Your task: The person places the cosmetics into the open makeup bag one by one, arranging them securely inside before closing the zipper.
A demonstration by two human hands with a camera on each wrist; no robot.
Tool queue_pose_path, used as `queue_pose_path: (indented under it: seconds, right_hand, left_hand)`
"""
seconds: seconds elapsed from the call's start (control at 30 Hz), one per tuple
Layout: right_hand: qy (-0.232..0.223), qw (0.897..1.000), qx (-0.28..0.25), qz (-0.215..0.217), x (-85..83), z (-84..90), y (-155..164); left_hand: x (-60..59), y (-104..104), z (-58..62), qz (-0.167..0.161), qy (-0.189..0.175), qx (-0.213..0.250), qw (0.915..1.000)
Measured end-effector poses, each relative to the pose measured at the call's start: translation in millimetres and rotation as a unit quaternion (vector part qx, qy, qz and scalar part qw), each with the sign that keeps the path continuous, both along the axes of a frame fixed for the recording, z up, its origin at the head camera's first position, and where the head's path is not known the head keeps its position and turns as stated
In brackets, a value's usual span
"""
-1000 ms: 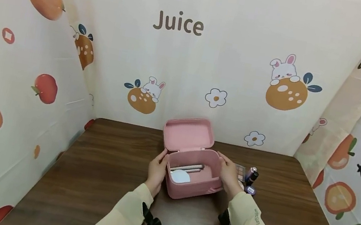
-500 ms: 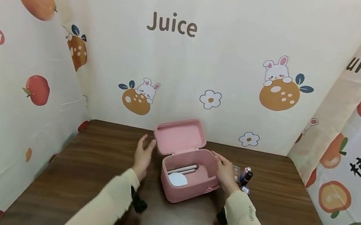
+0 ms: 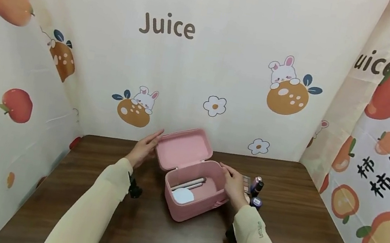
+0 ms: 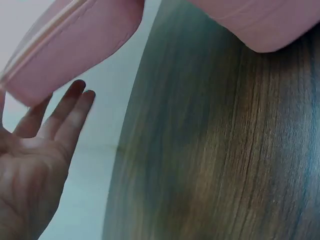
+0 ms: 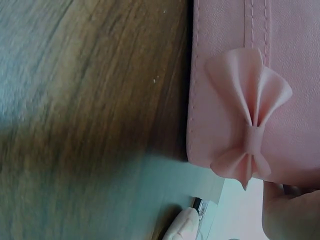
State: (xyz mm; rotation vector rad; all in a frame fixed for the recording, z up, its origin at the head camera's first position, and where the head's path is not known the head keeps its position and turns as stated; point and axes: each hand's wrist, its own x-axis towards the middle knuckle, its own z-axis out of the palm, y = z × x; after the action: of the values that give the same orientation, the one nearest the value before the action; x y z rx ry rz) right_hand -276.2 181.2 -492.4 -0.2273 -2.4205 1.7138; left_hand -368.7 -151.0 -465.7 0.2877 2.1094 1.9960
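Near the middle of the wooden table (image 3: 294,224), a pink case (image 3: 191,210) stands open at an angle, one corner toward the near side. Its lid (image 3: 184,150) tilts back on the far side, joined to the body by hinges. Two slim pale sticks (image 3: 189,183) lie inside on the left, with a pale rounded piece (image 3: 183,196) nearer than they are.

At the left end of the lid is the left hand (image 3: 144,149), its fingers parted and loosely extended about the lid's corner; whether they touch it I cannot tell. The right hand (image 3: 234,184) holds the case's right wall at the far right corner, fingers over the rim. On the case's near right side sits a pink bow (image 5: 250,122), just below the right hand.

Right of the case, close beyond the right hand, a palette (image 3: 246,184), a pink-topped bottle (image 3: 256,180), a dark bottle (image 3: 258,188) and a purple round container (image 3: 255,203) are grouped together. Cream sleeves (image 3: 87,207) cover both arms, with black devices (image 3: 135,189) at the wrists. Along the far side hangs a pale cloth (image 3: 196,66) printed with fruit, rabbits, flowers and the word "Juice".
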Motion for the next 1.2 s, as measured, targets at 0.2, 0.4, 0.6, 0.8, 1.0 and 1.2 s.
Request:
queue_pose_path:
  seconds: [0.2,0.4,0.6,0.8,1.0,1.2]
  right_hand:
    - [0.030,0.996,-0.014,-0.086,5.9,-4.1,-3]
    - [0.100,0.977,-0.049,-0.180,43.7,-13.6,-29]
    - [0.095,0.978,-0.115,-0.146,82.3,-14.1,-68]
    - [0.081,0.986,-0.101,-0.108,72.3,-16.0,-77]
    - [0.093,0.987,-0.080,-0.100,54.7,-17.7,-62]
    - [0.072,0.992,-0.062,-0.077,42.9,-15.7,-43]
  left_hand:
    - [1.7,15,2.6,0.060,0.090,-0.072,0.9915]
    - [9.6,19,-3.2,0.118,0.122,-0.087,0.9817]
    - [15.4,18,-5.8,0.130,0.110,-0.071,0.9829]
    - [39.1,11,8.9,0.157,0.087,-0.047,0.9826]
    - [77.3,12,12.5,0.186,0.054,-0.014,0.9809]
    - [107.8,17,-12.7,0.214,0.049,-0.002,0.9756]
